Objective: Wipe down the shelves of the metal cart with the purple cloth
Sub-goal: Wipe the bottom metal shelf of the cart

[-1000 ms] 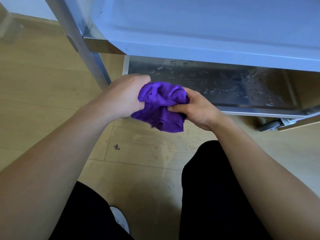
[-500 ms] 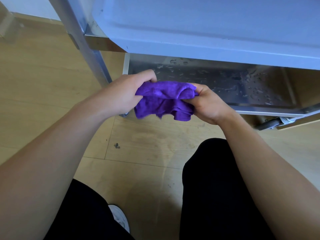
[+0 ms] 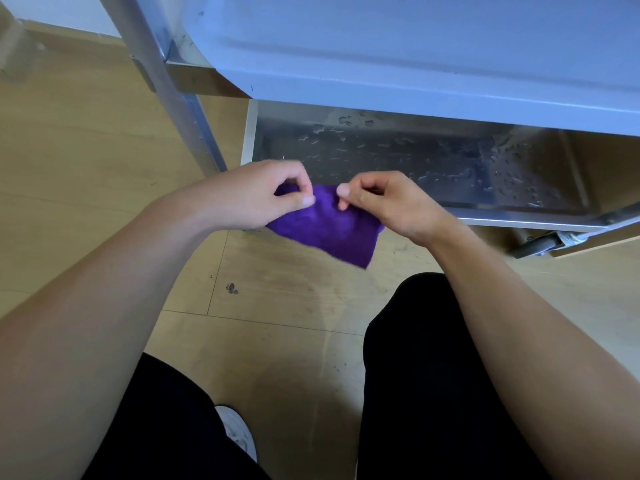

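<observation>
Before the wet lower shelf (image 3: 398,161) I note both hands — left (image 3: 256,195), right (image 3: 384,202) — pinching the cloth (image 3: 325,230) flat.

The upper shelf (image 3: 415,46) overhangs the lower shelf (image 3: 381,161), whose front stands open.

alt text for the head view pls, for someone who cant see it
A left hand and a right hand pinch the top edge of a purple cloth, spread out before the cart's lower shelf, which is dotted with water drops. An upper shelf juts above; wooden floor lies below.
</observation>
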Tool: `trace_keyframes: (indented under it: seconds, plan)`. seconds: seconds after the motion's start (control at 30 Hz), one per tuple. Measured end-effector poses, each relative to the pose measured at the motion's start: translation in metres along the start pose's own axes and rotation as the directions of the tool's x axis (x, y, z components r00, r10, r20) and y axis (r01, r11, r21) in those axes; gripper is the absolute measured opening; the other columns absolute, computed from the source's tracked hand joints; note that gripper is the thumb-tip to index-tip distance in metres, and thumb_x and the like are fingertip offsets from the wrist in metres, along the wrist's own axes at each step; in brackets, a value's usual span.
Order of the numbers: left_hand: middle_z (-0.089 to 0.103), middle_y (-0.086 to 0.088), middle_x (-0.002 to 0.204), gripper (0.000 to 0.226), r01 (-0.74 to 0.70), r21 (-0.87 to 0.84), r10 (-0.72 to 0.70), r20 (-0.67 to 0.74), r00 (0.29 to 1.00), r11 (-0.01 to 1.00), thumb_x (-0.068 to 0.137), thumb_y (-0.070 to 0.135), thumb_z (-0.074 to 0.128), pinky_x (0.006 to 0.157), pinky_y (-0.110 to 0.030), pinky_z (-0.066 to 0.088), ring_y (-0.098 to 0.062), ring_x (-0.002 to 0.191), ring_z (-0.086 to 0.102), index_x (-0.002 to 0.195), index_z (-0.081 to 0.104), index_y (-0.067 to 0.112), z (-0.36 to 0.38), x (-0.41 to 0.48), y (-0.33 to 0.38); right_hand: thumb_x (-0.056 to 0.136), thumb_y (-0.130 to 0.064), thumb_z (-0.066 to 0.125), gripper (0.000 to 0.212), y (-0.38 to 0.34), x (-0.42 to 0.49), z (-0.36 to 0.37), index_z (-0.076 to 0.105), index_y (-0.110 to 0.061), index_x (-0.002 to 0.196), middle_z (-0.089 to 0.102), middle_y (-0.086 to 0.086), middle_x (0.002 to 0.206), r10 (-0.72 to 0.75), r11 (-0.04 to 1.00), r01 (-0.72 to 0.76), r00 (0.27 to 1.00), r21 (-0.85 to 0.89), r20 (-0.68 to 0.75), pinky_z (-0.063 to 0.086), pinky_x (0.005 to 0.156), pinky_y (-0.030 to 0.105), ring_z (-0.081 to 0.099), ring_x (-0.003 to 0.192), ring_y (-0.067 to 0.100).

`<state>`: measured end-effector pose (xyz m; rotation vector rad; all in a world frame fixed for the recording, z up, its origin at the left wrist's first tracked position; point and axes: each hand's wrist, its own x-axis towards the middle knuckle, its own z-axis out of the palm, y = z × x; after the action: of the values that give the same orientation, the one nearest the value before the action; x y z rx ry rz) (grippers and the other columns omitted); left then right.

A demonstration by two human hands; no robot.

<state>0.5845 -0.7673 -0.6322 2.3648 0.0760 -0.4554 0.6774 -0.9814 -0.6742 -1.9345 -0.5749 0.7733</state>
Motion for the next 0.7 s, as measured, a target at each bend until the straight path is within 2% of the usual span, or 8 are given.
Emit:
trace_keyframes:
  seconds: [0.03,0.13,0.2,0.3,0.4,0.47,0.6,0.7]
  plan:
    - [0.058,0.011,0.084,0.010,-0.032,0.040,0.033,-0.042,0.999,0.999,0.090,0.040,0.061,0.065,-0.035,0.048,-0.014,0.071,0.057,0.093,0.051,0.039,0.002,0.002,-0.002,0.082,-0.040,0.074,0.021,-0.001,-0.001,0.001,0.067,-0.022,0.090,0.065,0.001,0.082,-0.027,0.999,0.027,1.000,0.021,0.015,0.048,0.063,0.034,0.056,0.069,0.012]
    - [0.056,0.009,0.091,0.040,-0.033,0.072,0.038,-0.068,0.997,0.997,0.087,0.025,0.070,0.061,-0.032,0.044,-0.008,0.070,0.055,0.112,0.043,0.042,0.006,0.005,-0.006,0.066,-0.025,0.089,0.057,-0.004,-0.002,0.001,0.056,-0.031,0.112,0.067,0.009,0.093,0.036,0.998,-0.037,0.999,0.047,0.026,0.057,0.057,0.037,0.067,0.073,0.020]
    - [0.052,0.008,0.098,0.033,-0.027,0.140,0.041,-0.094,0.995,0.990,0.088,0.030,0.068,0.072,-0.032,0.042,-0.012,0.086,0.054,0.116,0.053,0.036,0.008,0.008,-0.009,0.067,-0.026,0.088,0.044,-0.005,-0.003,0.003,0.063,-0.022,0.102,0.069,0.004,0.086,0.076,0.997,-0.075,0.997,-0.020,0.016,0.053,0.054,0.030,0.065,0.068,0.014]
    - [0.049,0.003,0.103,0.017,-0.054,0.251,0.092,-0.144,0.985,0.966,0.089,0.034,0.065,0.087,-0.037,0.040,-0.019,0.103,0.045,0.104,0.064,0.025,0.012,0.014,-0.014,0.073,-0.026,0.081,0.027,-0.006,-0.003,0.010,0.061,-0.010,0.080,0.061,-0.001,0.070,0.039,0.996,-0.037,0.999,-0.087,0.019,0.044,0.055,0.023,0.055,0.061,0.009]
    - [0.050,0.005,0.102,0.013,-0.079,0.242,0.130,-0.206,0.970,0.967,0.090,0.032,0.065,0.081,-0.034,0.039,-0.019,0.097,0.049,0.100,0.063,0.024,0.018,0.016,-0.014,0.074,-0.026,0.078,0.026,-0.006,0.000,0.013,0.054,-0.015,0.074,0.059,-0.005,0.068,0.018,1.000,-0.019,1.000,-0.015,-0.009,0.042,0.052,0.022,0.054,0.060,0.008]
    - [0.052,0.004,0.105,0.019,-0.047,0.220,0.108,-0.273,0.956,0.974,0.091,0.030,0.064,0.080,-0.034,0.042,-0.020,0.094,0.054,0.107,0.063,0.021,0.024,0.017,-0.018,0.074,-0.027,0.077,0.024,-0.006,0.002,0.015,0.054,-0.020,0.076,0.061,-0.008,0.068,0.067,0.997,-0.065,0.996,0.038,-0.060,0.043,0.049,0.023,0.056,0.058,0.008]
    - [0.050,-0.005,0.132,0.041,0.105,0.180,-0.023,-0.409,0.912,0.978,0.097,0.028,0.055,0.088,-0.037,0.048,-0.023,0.105,0.059,0.136,0.050,0.014,0.037,0.015,-0.033,0.076,-0.024,0.074,0.023,-0.005,0.006,0.017,0.054,-0.016,0.083,0.063,0.000,0.075,0.167,0.985,-0.157,0.968,0.067,-0.189,0.048,0.048,0.027,0.062,0.064,0.015]
    - [0.051,-0.012,0.132,0.037,0.202,0.286,-0.059,-0.439,0.897,0.937,0.099,0.022,0.049,0.090,-0.043,0.049,-0.033,0.112,0.056,0.132,0.052,0.004,0.043,0.020,-0.045,0.075,-0.026,0.068,0.021,-0.014,0.015,0.012,0.052,-0.016,0.086,0.062,-0.003,0.076,0.110,0.990,-0.135,0.913,-0.035,-0.392,0.047,0.049,0.025,0.061,0.065,0.014]
